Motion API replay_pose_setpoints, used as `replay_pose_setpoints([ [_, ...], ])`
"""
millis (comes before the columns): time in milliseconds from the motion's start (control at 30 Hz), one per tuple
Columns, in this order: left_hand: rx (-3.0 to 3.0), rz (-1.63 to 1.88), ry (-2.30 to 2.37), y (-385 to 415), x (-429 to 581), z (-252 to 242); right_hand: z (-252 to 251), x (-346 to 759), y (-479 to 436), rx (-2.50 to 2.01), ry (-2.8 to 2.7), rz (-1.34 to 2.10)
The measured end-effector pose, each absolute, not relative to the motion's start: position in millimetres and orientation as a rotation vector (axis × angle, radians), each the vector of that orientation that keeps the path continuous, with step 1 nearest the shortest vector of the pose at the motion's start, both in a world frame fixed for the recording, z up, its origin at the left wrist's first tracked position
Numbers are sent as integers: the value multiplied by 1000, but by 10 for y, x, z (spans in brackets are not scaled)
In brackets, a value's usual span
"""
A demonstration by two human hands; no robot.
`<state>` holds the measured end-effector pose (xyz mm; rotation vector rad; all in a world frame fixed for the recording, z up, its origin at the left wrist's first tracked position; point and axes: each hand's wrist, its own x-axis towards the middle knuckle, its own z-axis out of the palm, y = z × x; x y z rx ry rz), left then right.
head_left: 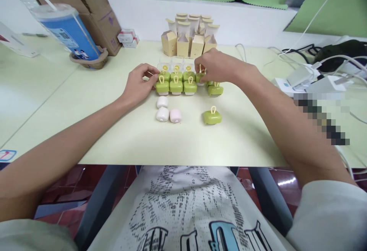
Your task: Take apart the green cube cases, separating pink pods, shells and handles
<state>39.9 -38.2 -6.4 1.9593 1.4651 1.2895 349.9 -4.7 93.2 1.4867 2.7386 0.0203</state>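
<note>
Several small green cases with yellow loops [176, 84] stand in tidy rows on the pale table [114, 128]. My left hand [139, 84] rests against the left end of the rows, its fingers curled and touching the cases. My right hand [215, 67] pinches a green case [200, 76] at the right end of the back row. Two more green cases lie loose, one just right of the rows [215, 88] and one nearer me [212, 116]. Three small white and pink cases [166, 110] sit in front of the rows.
A cluster of open tan cartons [189, 35] stands behind the rows. At the back left are a blue cup with a straw [67, 31] and cardboard boxes [97, 10]. Cables and white devices [301, 75] crowd the right side.
</note>
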Motion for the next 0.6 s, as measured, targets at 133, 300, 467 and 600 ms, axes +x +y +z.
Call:
replay_pose_setpoints([
  [133,1938,1323,1453,-375,400,-81,904,3582,54,1472,2802,-84],
  [300,1930,1301,1464,-386,400,-70,894,3630,97,1477,2824,-114],
  [467,1925,1293,1466,-383,398,-64,937,3635,69,1459,2887,-209],
  [600,1923,1308,1463,-371,400,-78,967,3612,15,1441,2928,-165],
])
